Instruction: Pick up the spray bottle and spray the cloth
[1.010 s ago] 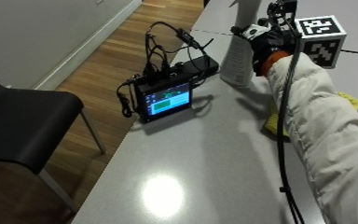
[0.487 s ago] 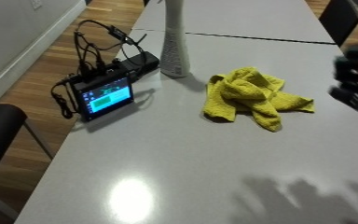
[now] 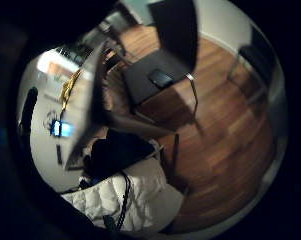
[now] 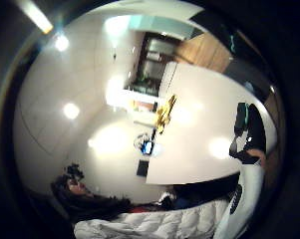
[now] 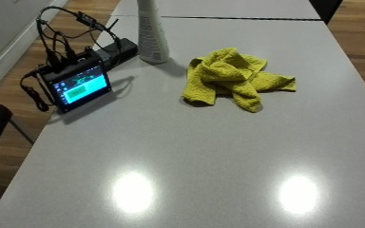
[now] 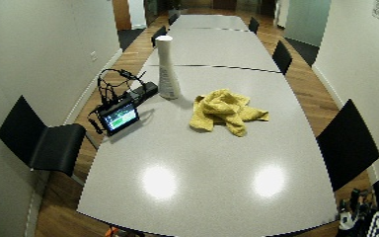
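Note:
A tall white spray bottle (image 5: 152,34) stands upright near the far left of the grey table (image 5: 188,156), its top cut off in the outside view. The whole bottle (image 6: 168,69) shows in the wide outside view. A crumpled yellow cloth (image 5: 234,79) lies to its right, apart from it. My gloved right hand (image 6: 352,213) shows only small and dark at the near right corner of the wide outside view, off the table and far from both. It holds neither of them. From the palm views the cloth (image 4: 164,112) is a distant yellow patch on the tabletop.
A small lit screen (image 5: 78,88) with black cables (image 5: 69,33) stands at the table's left edge, beside the bottle. Black chairs (image 6: 42,140) line both sides of the table (image 6: 209,173). The little finger side palm view faces wood floor (image 3: 230,145) and a chair (image 3: 160,75).
The gloved hand was by the bottle a second ago, then slid to the right edge, and is now out of the outside view. That view has shifted too. Bottle and cloth stay put.

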`<action>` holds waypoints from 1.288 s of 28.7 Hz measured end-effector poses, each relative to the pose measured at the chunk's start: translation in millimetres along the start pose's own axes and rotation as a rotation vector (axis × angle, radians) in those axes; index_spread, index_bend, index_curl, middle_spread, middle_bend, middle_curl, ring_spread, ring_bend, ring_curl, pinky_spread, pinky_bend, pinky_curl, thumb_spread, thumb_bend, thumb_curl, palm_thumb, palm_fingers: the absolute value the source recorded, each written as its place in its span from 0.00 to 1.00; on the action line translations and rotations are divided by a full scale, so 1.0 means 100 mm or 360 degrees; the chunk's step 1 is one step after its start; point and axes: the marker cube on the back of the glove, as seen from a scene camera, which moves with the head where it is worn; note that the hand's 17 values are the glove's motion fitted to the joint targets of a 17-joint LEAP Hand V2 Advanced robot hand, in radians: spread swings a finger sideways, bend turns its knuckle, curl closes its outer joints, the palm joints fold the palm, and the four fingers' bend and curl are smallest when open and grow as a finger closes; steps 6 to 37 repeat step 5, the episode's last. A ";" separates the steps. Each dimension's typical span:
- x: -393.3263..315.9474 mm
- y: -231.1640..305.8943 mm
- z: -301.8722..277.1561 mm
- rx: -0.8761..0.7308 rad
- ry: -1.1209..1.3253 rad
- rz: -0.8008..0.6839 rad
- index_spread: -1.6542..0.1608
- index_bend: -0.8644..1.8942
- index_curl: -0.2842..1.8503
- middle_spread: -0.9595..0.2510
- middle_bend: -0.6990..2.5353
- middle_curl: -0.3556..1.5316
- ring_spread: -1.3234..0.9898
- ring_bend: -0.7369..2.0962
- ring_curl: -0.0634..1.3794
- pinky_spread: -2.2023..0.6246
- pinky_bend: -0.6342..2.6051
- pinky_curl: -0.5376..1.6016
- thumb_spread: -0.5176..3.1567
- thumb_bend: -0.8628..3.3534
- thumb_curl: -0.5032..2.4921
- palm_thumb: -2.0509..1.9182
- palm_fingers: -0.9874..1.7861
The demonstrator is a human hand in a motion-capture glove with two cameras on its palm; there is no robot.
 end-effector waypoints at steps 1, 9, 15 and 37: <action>0.13 0.03 -0.02 0.0015 0.0176 -0.0029 0.77 0.38 0.32 0.83 0.28 0.42 0.57 0.40 0.33 0.81 0.27 0.41 0.46 0.22 0.38 0.83 0.57; 0.24 0.06 -0.03 0.0026 0.0320 -0.0054 0.78 0.37 0.32 0.83 0.28 0.42 0.57 0.39 0.33 0.81 0.27 0.42 0.47 0.23 0.39 0.83 0.56; 0.24 0.06 -0.03 0.0026 0.0320 -0.0054 0.78 0.37 0.32 0.83 0.28 0.42 0.57 0.39 0.33 0.81 0.27 0.42 0.47 0.23 0.39 0.83 0.56; 0.24 0.06 -0.03 0.0026 0.0320 -0.0054 0.78 0.37 0.32 0.83 0.28 0.42 0.57 0.39 0.33 0.81 0.27 0.42 0.47 0.23 0.39 0.83 0.56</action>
